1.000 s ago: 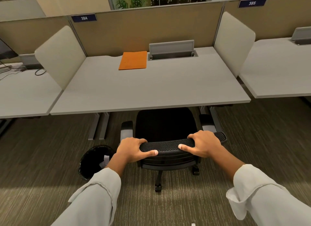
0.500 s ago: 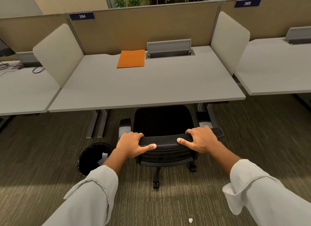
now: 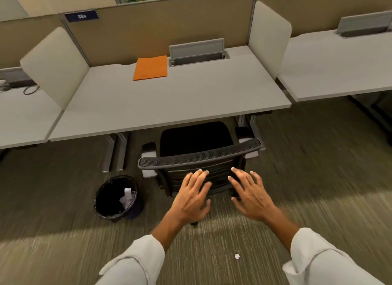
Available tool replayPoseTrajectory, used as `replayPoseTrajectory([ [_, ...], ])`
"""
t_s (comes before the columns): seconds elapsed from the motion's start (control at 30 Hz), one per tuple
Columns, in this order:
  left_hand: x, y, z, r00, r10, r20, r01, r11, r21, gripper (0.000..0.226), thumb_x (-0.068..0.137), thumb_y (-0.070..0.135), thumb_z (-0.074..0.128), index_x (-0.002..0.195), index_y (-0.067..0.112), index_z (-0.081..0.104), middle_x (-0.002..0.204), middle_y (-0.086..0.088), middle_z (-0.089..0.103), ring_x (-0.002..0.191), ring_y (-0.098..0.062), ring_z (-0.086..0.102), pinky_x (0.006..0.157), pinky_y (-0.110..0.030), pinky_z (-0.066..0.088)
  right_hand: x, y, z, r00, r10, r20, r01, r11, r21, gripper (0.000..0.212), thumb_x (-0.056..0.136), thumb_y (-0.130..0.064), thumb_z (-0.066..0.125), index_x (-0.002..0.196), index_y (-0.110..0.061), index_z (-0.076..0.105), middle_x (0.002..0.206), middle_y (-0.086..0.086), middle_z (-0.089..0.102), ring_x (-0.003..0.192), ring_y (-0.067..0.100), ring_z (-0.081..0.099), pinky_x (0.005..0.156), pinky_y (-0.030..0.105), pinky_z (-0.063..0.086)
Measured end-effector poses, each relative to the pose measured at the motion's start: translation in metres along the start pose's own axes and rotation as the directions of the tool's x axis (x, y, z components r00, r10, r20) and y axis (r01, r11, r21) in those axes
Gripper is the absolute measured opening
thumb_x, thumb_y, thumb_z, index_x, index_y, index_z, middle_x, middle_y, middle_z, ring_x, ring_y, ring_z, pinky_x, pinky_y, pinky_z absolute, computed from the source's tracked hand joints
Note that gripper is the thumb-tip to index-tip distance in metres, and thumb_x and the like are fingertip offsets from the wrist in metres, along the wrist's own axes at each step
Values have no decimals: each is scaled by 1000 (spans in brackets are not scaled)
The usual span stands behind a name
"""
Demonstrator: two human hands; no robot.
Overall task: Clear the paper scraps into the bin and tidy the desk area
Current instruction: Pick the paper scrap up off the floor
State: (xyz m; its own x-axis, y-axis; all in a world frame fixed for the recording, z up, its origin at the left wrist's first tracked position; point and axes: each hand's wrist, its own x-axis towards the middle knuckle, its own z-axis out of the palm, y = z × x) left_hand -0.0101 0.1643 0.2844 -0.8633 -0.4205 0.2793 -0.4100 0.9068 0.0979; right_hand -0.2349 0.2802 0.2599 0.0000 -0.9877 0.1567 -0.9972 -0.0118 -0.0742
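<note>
Two hands, one chair, one bin, one stray scrap.

Left hand [image 3: 192,196]: grip wide, fingers spread and straight, holding nothing; it hovers in front of the chair's backrest, and whether the fingertips touch the mesh cannot be told.

Right hand [image 3: 249,192]: grip likewise wide and empty, just beside the left, fingers fanned toward the same backrest.

Office chair [image 3: 199,155]: black mesh back, seat tucked partly under the near edge of the worktop [image 3: 169,102], likely pushed in there to tidy the desk area.

Waste bin [image 3: 116,196]: black, lined, on the carpet left of the chair; white paper scraps [image 3: 127,196] lie inside, so most of the clearing looks done.

Loose paper scrap [image 3: 237,256]: small, white, on the carpet near the person, between the two sleeves, well apart from the bin. Judged the remaining item; either free hand could pick it up.

Orange folder [image 3: 151,67]: flat at the far side of the worktop, just left of the grey cable hatch [image 3: 197,51], squared to the edge, seemingly placed there deliberately.
</note>
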Motion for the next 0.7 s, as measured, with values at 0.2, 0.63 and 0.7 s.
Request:
replayPoseTrajectory([
  [0.2,-30,59,46,939,31,343,-8,998,-68,43,78,38,59,111,10,62,133,-17,57,118,-35,58,91,-40,52,-80,6,34,906,296,301,-308,951,-8,59,78,-42,62,128,-10,62,138,16,57,120,34,60,89,50,51],
  [0.63,-120,92,160,598,146,788,-43,988,-150,75,87,52,46,149,12,32,158,-12,28,146,-31,27,118,-42,27,-211,-26,138,566,552,613,-666,744,-55,65,93,-50,50,148,-19,36,160,9,26,142,30,35,109,48,38],
  [0.7,-124,89,183,553,163,817,-60,986,-156,69,89,49,45,147,12,36,155,-12,33,144,-32,30,116,-43,30,-217,-32,158,503,569,651,-714,698,-58,63,94,-49,51,147,-18,36,157,7,29,140,28,37,107,46,39],
])
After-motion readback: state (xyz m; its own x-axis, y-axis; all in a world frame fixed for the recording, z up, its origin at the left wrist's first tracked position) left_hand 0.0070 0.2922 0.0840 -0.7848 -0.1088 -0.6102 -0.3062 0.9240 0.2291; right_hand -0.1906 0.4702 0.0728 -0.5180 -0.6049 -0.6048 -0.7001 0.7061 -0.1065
